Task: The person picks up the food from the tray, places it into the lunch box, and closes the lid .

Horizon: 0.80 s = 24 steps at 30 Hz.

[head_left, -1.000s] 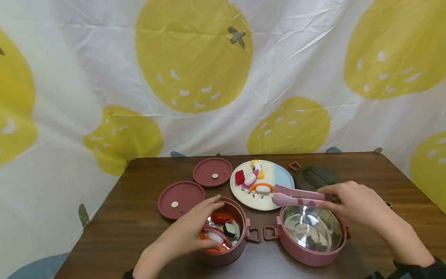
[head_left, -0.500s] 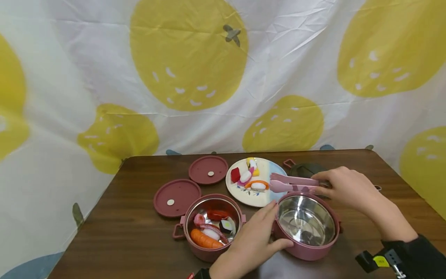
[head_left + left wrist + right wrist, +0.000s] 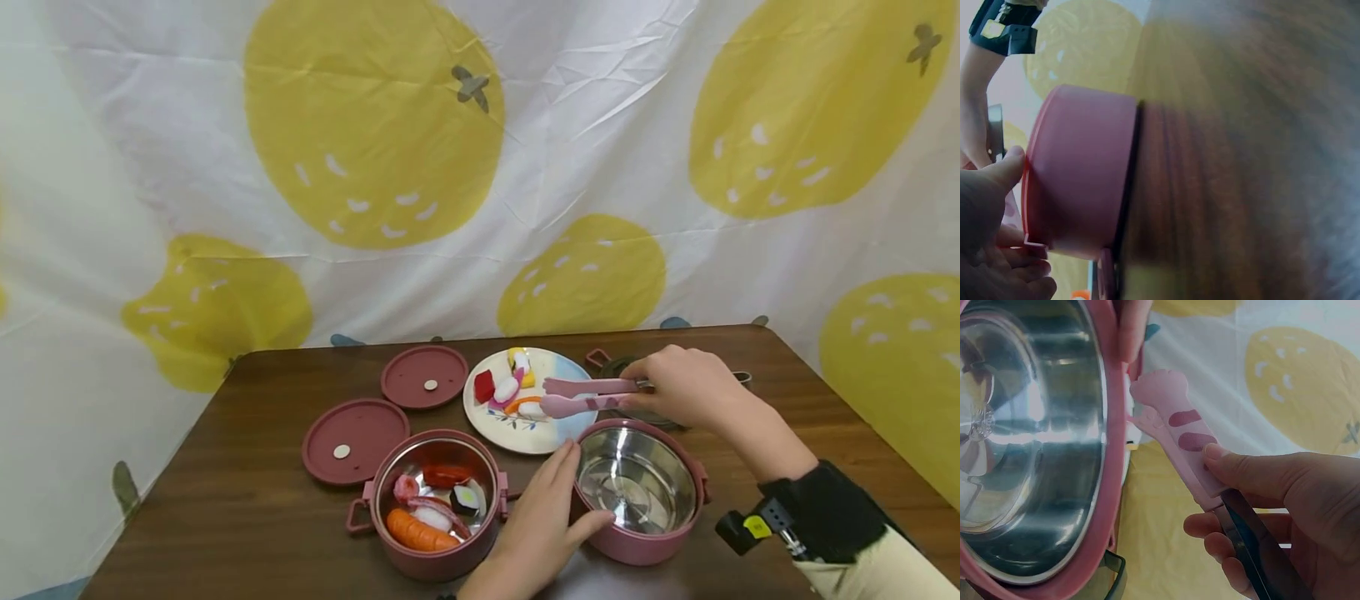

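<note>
Right hand's (image 3: 678,390) gripping the tongs (image 3: 573,406), tips aimed left toward the plate (image 3: 557,367); left hand's (image 3: 536,517) straight-fingered against the right pot (image 3: 637,546).

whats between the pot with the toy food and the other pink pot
The left hand and a partly hidden handle of the food pot, as the head view shows.

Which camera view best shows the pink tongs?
The right wrist view: the tongs appear large and close, in the right hand. The head view shows them smaller; the left wrist view, only parts beyond the left hand.
</note>
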Motion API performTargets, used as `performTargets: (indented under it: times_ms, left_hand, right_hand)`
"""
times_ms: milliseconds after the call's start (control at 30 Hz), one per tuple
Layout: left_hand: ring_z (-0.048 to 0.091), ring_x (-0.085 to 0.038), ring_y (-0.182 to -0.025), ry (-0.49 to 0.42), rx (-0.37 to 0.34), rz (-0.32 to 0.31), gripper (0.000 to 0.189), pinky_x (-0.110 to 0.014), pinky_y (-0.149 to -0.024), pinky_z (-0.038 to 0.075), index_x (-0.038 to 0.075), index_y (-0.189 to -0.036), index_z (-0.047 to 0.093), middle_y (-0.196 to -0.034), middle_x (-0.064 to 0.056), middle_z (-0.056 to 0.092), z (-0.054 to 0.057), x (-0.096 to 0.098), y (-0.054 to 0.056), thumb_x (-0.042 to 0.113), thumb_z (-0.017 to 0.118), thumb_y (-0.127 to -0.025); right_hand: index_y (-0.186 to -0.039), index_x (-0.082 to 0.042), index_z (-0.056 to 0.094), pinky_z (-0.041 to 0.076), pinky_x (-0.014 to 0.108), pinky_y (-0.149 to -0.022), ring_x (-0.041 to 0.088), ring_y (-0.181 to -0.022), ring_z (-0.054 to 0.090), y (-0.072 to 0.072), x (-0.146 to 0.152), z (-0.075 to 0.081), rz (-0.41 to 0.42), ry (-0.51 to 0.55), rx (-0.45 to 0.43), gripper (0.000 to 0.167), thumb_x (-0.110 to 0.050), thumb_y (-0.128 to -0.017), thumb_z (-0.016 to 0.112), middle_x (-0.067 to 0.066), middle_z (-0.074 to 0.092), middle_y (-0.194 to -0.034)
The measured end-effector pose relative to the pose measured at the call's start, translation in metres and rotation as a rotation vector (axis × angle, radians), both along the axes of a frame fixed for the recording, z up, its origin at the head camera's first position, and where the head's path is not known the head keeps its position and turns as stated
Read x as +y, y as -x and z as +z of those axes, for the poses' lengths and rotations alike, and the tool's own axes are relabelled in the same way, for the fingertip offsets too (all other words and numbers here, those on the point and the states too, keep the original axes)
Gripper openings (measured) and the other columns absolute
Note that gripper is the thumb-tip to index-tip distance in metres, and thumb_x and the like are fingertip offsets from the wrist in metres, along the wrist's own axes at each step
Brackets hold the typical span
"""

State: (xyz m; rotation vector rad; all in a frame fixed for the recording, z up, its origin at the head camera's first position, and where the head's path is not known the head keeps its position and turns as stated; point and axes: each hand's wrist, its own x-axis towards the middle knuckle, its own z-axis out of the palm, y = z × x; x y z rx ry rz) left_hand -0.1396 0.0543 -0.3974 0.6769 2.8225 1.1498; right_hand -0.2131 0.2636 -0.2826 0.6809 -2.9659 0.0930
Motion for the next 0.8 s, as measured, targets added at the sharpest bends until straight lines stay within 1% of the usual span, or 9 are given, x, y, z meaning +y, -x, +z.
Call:
performTargets:
  times_ms: [67,133,200,300,467,600,700,800]
  left_hand:
    - [0.037,-0.027,-0.148,0.005,-0.004,0.000,0.078,-0.051,-0.118,0.037,0.008,-0.154,0.036,-0.162,-0.009,0.034,-0.002,0.000,0.000,0.046,0.066,-0.093]
    - [0.037,-0.026,-0.148,0.012,0.000,0.002,0.079,-0.049,-0.118,0.037,0.008,-0.155,0.035,-0.162,-0.009,0.034,-0.003,0.000,0.001,0.046,0.066,-0.093]
    - [0.037,-0.026,-0.148,0.016,0.003,0.009,0.080,-0.049,-0.118,0.037,0.008,-0.155,0.035,-0.162,-0.009,0.035,-0.003,0.000,0.001,0.046,0.067,-0.092]
    - [0.039,-0.026,-0.147,0.024,0.001,0.014,0.081,-0.049,-0.118,0.038,0.008,-0.154,0.035,-0.161,-0.009,0.036,-0.001,0.000,0.000,0.046,0.068,-0.091]
    - [0.040,-0.026,-0.146,0.034,0.001,0.014,0.080,-0.048,-0.116,0.039,0.008,-0.154,0.037,-0.160,-0.009,0.037,0.000,0.000,-0.001,0.046,0.069,-0.091]
    - [0.041,-0.025,-0.145,0.029,0.009,0.015,0.080,-0.048,-0.116,0.040,0.008,-0.153,0.038,-0.159,-0.009,0.039,-0.001,-0.001,-0.003,0.046,0.069,-0.090]
    - [0.042,-0.025,-0.144,0.035,0.023,0.021,0.080,-0.048,-0.115,0.042,0.008,-0.153,0.038,-0.159,-0.008,0.040,-0.001,-0.001,-0.003,0.047,0.069,-0.090]
    - [0.043,-0.025,-0.144,0.041,0.038,0.028,0.080,-0.047,-0.114,0.043,0.008,-0.152,0.039,-0.159,-0.007,0.040,-0.001,-0.001,-0.003,0.047,0.069,-0.090]
  right_hand:
    - [-0.107,-0.016,0.077,0.046,0.028,-0.052,0.010,-0.064,0.062,0.003,-0.004,-0.003,0.004,-0.005,0.009,0.027,-0.034,-0.087,0.076,-0.003,0.075,-0.085]
    - [-0.105,-0.017,0.078,0.046,0.028,-0.051,0.010,-0.063,0.061,0.006,-0.007,-0.005,0.014,-0.022,0.032,0.025,-0.033,-0.086,0.077,-0.004,0.074,-0.082]
    - [-0.104,-0.017,0.078,0.047,0.029,-0.051,0.011,-0.063,0.061,0.010,-0.012,-0.006,0.028,-0.041,0.052,0.024,-0.033,-0.085,0.078,-0.003,0.074,-0.083]
    - [-0.105,-0.017,0.078,0.049,0.030,-0.052,0.013,-0.065,0.064,0.017,-0.018,-0.008,0.048,-0.082,0.080,0.027,-0.034,-0.084,0.079,-0.001,0.075,-0.087]
    - [-0.102,-0.017,0.078,0.052,0.032,-0.052,0.016,-0.066,0.065,0.030,-0.029,-0.014,0.067,-0.174,0.112,0.030,-0.037,-0.080,0.081,-0.001,0.075,-0.085]
    - [-0.091,-0.017,0.077,0.053,0.035,-0.053,0.017,-0.065,0.064,0.036,-0.037,-0.018,0.089,-0.224,0.146,0.024,-0.035,-0.077,0.084,-0.002,0.072,-0.078]
    - [-0.082,-0.018,0.075,0.049,0.034,-0.050,0.016,-0.061,0.062,0.039,-0.041,-0.021,0.106,-0.229,0.187,0.019,-0.033,-0.075,0.085,-0.004,0.069,-0.072]
    - [-0.073,-0.019,0.072,0.046,0.034,-0.047,0.016,-0.056,0.059,0.039,-0.043,-0.023,0.109,-0.229,0.231,0.019,-0.033,-0.075,0.085,-0.004,0.066,-0.067]
